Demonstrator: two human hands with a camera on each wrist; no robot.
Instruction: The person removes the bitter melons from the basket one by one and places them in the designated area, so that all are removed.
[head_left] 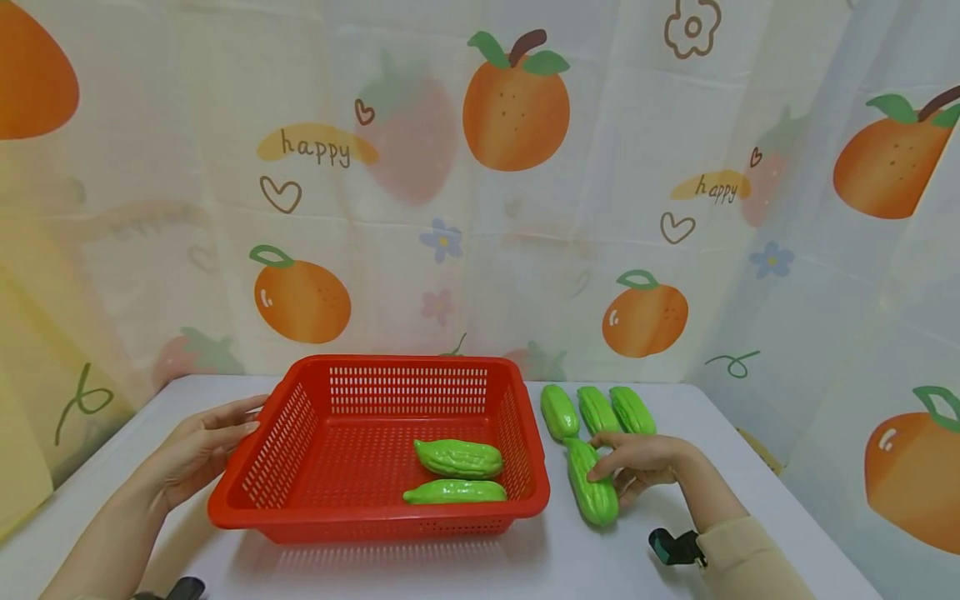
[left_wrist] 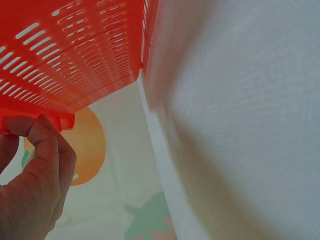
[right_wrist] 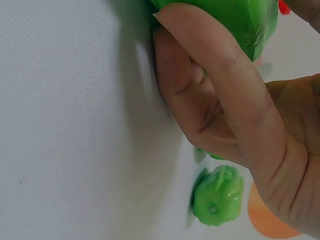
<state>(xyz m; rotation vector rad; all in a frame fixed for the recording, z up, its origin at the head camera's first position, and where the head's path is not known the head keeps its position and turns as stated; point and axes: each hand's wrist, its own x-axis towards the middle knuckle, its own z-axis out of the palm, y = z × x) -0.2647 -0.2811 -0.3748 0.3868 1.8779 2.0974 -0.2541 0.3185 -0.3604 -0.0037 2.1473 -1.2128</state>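
Note:
On the left, my left hand (head_left: pixel 197 450) holds the side rim of a red plastic basket (head_left: pixel 375 528); the left wrist view shows its fingers (left_wrist: pixel 40 145) bent at the rim. Inside the basket, toward its right, lie two green bitter melons, one plump (head_left: pixel 459 459) and one slimmer (head_left: pixel 457 492). Right of the basket, my right hand (head_left: pixel 647 462) grips another bitter melon (head_left: pixel 592 496) low over the table, its narrow end pointing away. In the right wrist view, thumb and fingers lie along this bitter melon (right_wrist: pixel 240 20), whose upper part runs out of frame.
Behind the right hand three more bitter melons lie on the white table (head_left: pixel 720 467): a left one (head_left: pixel 558 410), a middle one (head_left: pixel 597 408) and a right one (head_left: pixel 632 408). A fruit-print curtain (head_left: pixel 480 250) hangs along the table's back edge.

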